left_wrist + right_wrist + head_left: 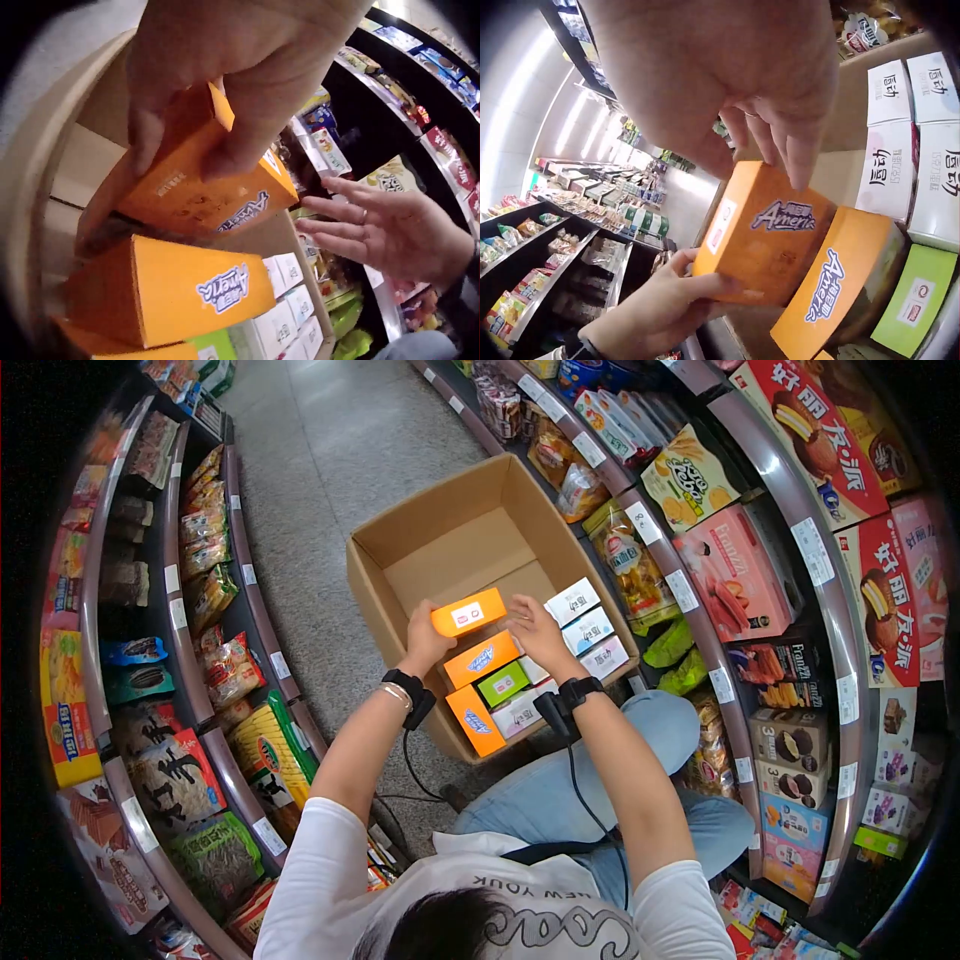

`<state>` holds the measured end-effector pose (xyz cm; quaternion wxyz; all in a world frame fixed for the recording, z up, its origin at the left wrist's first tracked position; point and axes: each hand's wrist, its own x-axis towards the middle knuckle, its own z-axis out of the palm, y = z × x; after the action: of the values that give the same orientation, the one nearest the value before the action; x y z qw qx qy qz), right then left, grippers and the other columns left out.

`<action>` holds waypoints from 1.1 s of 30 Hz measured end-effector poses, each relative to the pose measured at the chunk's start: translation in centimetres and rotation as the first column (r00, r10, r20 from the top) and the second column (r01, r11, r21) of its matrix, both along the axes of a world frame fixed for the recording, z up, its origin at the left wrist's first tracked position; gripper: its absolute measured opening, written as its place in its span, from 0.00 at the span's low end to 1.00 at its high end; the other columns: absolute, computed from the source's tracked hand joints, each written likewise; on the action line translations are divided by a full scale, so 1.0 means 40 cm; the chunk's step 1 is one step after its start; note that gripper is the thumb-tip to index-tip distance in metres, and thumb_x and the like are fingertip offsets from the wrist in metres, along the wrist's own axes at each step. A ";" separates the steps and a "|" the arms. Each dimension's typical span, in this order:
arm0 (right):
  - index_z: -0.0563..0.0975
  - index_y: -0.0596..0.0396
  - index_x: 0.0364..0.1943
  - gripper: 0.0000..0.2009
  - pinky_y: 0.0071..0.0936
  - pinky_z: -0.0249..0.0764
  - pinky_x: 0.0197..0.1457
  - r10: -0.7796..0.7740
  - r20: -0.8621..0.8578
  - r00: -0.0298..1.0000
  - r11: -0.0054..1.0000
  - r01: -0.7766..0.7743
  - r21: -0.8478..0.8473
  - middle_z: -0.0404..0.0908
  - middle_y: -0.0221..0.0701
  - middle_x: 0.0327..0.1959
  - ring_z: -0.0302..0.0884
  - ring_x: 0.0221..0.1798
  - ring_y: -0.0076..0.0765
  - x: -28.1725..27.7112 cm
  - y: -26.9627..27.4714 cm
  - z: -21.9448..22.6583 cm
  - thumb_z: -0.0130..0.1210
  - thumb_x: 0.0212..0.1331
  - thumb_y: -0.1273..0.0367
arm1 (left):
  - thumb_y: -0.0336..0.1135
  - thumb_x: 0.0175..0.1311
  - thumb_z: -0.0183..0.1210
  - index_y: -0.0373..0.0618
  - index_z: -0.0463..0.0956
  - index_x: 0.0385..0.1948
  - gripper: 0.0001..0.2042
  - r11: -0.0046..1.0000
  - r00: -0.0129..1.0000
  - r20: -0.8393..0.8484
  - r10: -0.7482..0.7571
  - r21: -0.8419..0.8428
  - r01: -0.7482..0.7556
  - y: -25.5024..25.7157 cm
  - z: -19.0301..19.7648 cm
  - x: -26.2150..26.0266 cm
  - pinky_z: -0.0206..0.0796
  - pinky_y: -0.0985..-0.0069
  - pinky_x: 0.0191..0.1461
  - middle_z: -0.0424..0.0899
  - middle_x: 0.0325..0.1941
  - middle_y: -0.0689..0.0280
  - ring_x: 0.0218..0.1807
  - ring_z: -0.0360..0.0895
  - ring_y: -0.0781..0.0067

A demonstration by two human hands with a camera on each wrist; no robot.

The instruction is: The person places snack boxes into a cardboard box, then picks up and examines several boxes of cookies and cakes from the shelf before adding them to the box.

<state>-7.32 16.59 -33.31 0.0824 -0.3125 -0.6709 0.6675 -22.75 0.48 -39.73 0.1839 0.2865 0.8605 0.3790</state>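
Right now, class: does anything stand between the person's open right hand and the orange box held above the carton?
Nothing visible does. The right hand hovers beside the orange box, which the left hand grips; only open air separates them.

Shop aisle: price-tagged shelves (pixel 690 595) stocked with snack packs (pixel 690 475).

A person crouches in a shop aisle over an open cardboard box (pixel 455 530) on the grey floor. The left hand (pixel 425 640) grips an orange carton (pixel 468 612) above the box. The right hand (pixel 535 632), at three o'clock from that carton, hovers with fingers spread over the packed goods: more orange cartons (pixel 481 660), a green carton (pixel 503 683) and white cartons (pixel 588 630). Snack shelves (pixel 760 560) line both sides.
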 end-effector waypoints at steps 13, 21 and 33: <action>0.71 0.62 0.49 0.16 0.25 0.74 0.49 -0.110 -0.032 0.993 0.993 0.108 -0.045 0.79 0.39 0.44 0.77 0.48 0.31 0.075 0.046 -0.040 0.54 0.55 0.76 | 0.28 0.27 0.71 0.42 0.65 0.42 0.32 0.948 0.993 0.113 -0.046 -0.307 0.079 -0.040 -0.101 -0.019 0.68 0.64 0.53 0.76 0.44 0.51 0.49 0.73 0.47; 0.71 0.62 0.49 0.16 0.22 0.75 0.44 -0.150 -0.010 0.989 0.984 0.148 -0.103 0.80 0.37 0.39 0.79 0.40 0.28 0.107 0.045 -0.027 0.54 0.56 0.75 | 0.35 0.35 0.67 0.52 0.67 0.58 0.37 0.857 0.930 0.002 -0.369 -0.388 0.340 -0.008 -0.034 -0.020 0.68 0.64 0.54 0.77 0.49 0.53 0.51 0.74 0.48; 0.72 0.60 0.48 0.15 0.22 0.74 0.42 -0.160 -0.031 0.987 0.982 0.156 -0.111 0.80 0.38 0.38 0.79 0.39 0.29 0.150 0.046 -0.014 0.54 0.55 0.75 | 0.40 0.42 0.65 0.48 0.69 0.57 0.33 0.831 0.892 0.177 -0.416 -0.324 0.452 0.006 0.030 -0.028 0.69 0.65 0.51 0.80 0.45 0.50 0.48 0.78 0.53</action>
<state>-1.34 18.45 -33.88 0.1313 -0.3554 -0.6049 0.7004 -23.86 0.74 -38.54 0.3564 0.4170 0.8168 0.1787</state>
